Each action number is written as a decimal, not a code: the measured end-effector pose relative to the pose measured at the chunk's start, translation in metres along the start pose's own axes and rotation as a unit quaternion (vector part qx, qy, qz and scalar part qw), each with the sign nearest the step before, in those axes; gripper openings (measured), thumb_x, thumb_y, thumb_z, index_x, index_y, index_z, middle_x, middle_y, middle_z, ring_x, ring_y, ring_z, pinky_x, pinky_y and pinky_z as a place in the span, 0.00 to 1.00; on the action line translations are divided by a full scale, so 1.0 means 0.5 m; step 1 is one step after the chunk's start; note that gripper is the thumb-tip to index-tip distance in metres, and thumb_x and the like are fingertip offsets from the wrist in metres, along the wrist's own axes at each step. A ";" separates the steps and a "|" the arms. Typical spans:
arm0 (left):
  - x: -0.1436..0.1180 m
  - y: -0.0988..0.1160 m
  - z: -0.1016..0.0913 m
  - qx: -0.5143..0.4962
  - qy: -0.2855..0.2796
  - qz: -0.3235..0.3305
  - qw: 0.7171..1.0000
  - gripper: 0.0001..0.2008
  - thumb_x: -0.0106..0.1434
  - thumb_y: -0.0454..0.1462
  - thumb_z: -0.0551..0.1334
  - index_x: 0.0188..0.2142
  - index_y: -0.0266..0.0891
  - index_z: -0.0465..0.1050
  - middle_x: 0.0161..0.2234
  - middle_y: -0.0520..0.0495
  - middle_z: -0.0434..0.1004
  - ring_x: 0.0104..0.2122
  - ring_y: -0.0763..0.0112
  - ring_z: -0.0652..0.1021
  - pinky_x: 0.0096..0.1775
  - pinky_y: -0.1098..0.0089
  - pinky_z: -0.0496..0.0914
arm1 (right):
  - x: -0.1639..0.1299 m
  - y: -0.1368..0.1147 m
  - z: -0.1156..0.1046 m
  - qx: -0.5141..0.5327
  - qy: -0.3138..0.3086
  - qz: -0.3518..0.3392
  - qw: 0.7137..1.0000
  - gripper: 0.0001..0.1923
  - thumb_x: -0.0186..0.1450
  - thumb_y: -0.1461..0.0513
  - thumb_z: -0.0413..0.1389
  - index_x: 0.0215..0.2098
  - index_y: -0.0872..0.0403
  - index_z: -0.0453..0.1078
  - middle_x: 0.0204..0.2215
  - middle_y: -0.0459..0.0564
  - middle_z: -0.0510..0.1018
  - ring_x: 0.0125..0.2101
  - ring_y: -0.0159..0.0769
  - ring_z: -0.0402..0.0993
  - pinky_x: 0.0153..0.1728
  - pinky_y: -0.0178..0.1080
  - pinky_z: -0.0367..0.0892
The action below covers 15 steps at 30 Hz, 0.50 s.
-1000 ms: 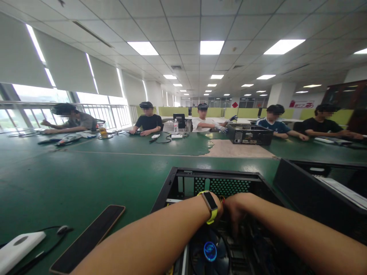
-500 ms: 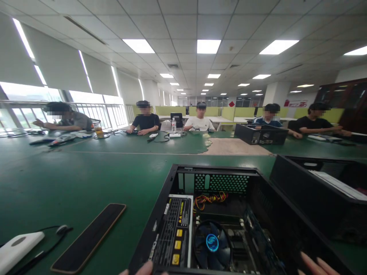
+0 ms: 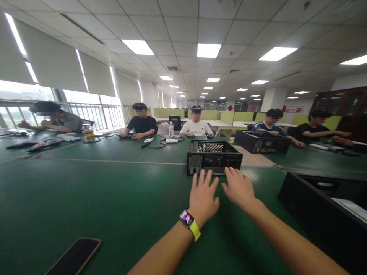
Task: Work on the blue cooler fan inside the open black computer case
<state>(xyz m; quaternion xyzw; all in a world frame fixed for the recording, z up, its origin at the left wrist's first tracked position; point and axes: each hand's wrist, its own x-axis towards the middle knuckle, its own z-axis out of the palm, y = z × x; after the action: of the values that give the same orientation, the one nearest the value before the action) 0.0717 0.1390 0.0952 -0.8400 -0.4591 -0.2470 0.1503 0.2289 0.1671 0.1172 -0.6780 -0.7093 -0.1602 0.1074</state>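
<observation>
As both hands (image 3: 202, 196) (image 3: 237, 187) lie flat, fingers spread, gripping nothing | computer case (image 3: 213, 156) at far fingertips | risk: case slides away unrestrained, scuffing table (image 3: 86, 191)

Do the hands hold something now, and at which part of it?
Nothing is held. The left hand and right hand are open, fingers spread, stretched toward the near side of the black computer case, not gripping it.

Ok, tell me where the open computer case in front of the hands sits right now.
In the head view the open computer case stands on the green table, centre frame, just beyond the fingertips of the left hand and right hand, both spread flat and open.
</observation>
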 end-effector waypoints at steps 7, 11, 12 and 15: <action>-0.137 -0.038 0.037 -0.121 -0.110 -0.100 0.982 0.26 0.60 0.43 0.56 0.58 0.43 0.63 0.58 0.43 0.65 0.58 0.56 0.63 0.58 0.52 0.57 | -0.041 0.259 -0.020 -0.030 -0.059 0.016 0.998 0.29 0.59 0.53 0.54 0.54 0.63 0.68 0.50 0.70 0.71 0.50 0.64 0.66 0.42 0.57 0.61; -0.213 -0.098 -0.003 -0.114 -0.115 -0.130 0.978 0.23 0.60 0.39 0.56 0.56 0.42 0.65 0.55 0.43 0.67 0.55 0.57 0.66 0.56 0.52 0.60 | -0.090 0.569 -0.005 0.039 -0.104 0.212 0.971 0.36 0.55 0.46 0.56 0.49 0.68 0.72 0.44 0.78 0.73 0.43 0.63 0.72 0.40 0.55 0.60; -0.224 -0.105 -0.013 -0.111 -0.111 -0.134 0.978 0.23 0.60 0.38 0.56 0.56 0.42 0.64 0.56 0.42 0.66 0.55 0.57 0.67 0.56 0.52 0.62 | -0.105 0.622 0.004 0.058 -0.112 0.238 0.963 0.37 0.54 0.45 0.56 0.48 0.69 0.73 0.43 0.81 0.73 0.42 0.62 0.73 0.39 0.53 0.63; -0.243 -0.110 -0.044 -0.110 -0.095 -0.129 0.981 0.23 0.60 0.38 0.57 0.56 0.43 0.64 0.57 0.42 0.65 0.55 0.57 0.68 0.54 0.54 0.64 | -0.149 0.695 0.035 0.157 -0.099 0.269 0.945 0.39 0.56 0.42 0.51 0.50 0.66 0.72 0.43 0.76 0.74 0.40 0.58 0.76 0.40 0.50 0.66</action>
<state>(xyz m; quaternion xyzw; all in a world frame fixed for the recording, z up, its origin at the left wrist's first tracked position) -0.0362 0.0731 0.0478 -0.8048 -0.5457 -0.2326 -0.0202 0.5807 0.1149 0.1018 -0.8306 -0.5237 0.0559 0.1808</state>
